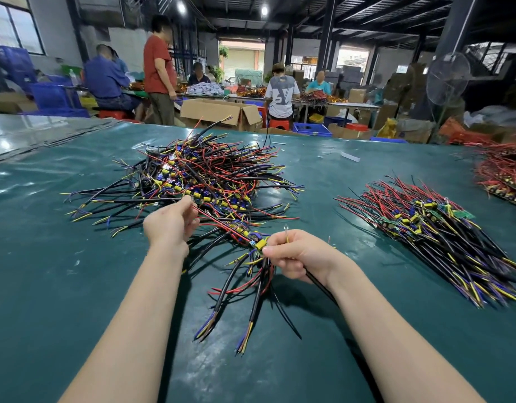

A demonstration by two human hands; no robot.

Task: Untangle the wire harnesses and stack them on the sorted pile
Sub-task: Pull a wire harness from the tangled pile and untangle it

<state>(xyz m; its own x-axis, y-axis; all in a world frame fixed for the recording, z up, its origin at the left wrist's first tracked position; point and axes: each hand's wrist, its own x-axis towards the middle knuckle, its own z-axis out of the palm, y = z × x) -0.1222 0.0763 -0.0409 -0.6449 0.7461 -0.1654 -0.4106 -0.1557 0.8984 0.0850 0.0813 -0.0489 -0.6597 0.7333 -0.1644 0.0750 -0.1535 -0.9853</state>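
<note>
- The harness (245,234) I am working on stretches between my two hands at the near edge of the tangled pile (210,175), just above the green table mat (47,257). Its black cable ends hang toward me.
- My right hand (297,254) is curled tight round the black cable, thumb beside the yellow component (262,244).
- My left hand (171,221) pinches the thin red wires (210,216).
- I judge it light and floppy. The sheathed black cable looks the stiffest part, so that is where to grip. The thin red leads and small parts would likely snag or bend if yanked.
- The sorted pile (431,225) lies well apart on my right, its wires laid roughly parallel.
- I can read no brand, label or print on the harness or the piles; any marking is too small.
</note>
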